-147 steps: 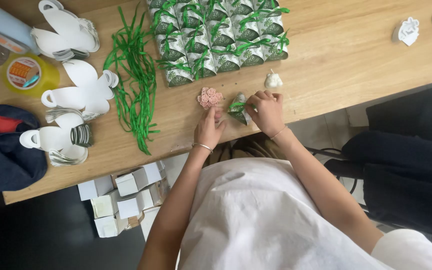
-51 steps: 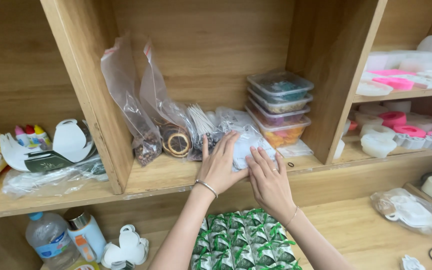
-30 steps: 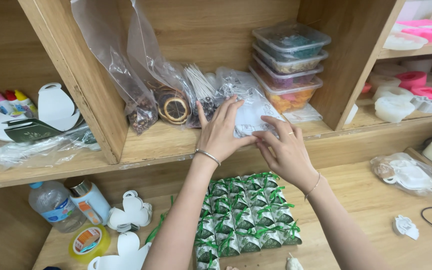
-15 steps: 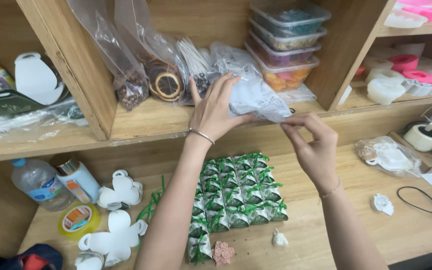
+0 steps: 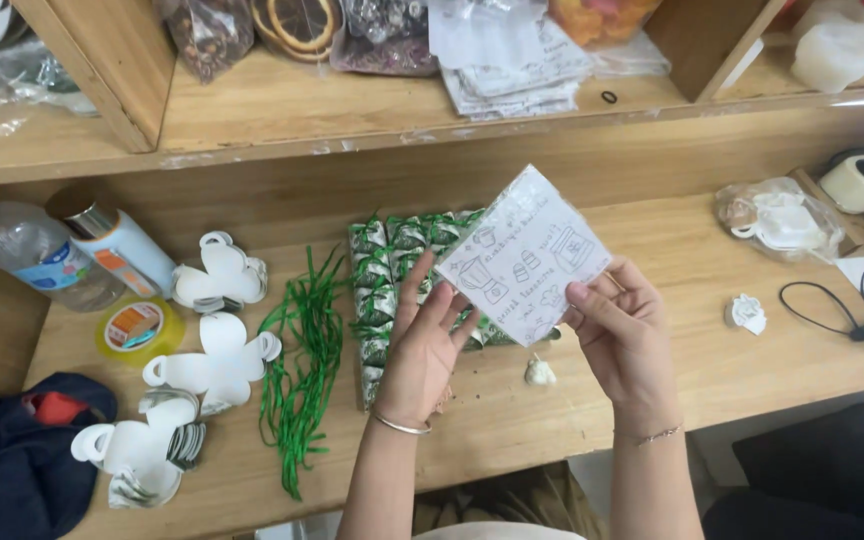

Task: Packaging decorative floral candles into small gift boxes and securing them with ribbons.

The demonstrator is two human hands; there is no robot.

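Both hands are raised over the tabletop (image 5: 712, 370), pinching a white printed sheet (image 5: 524, 257) between them: the left hand (image 5: 428, 340) grips its lower left edge, the right hand (image 5: 624, 335) its lower right corner. Just beyond the left hand lie rows of green-ribboned packets (image 5: 380, 290), with loose green ribbons (image 5: 302, 370) to their left. Farther off, a shelf (image 5: 282, 105) holds a stack of similar sheets (image 5: 512, 60).

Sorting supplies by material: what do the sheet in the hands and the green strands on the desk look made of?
Sheet: seemingly thin matte paper, white with printed line drawings, held flat. Green strands: probably thin ribbon or raffia, limp and loosely tangled; which, unclear.
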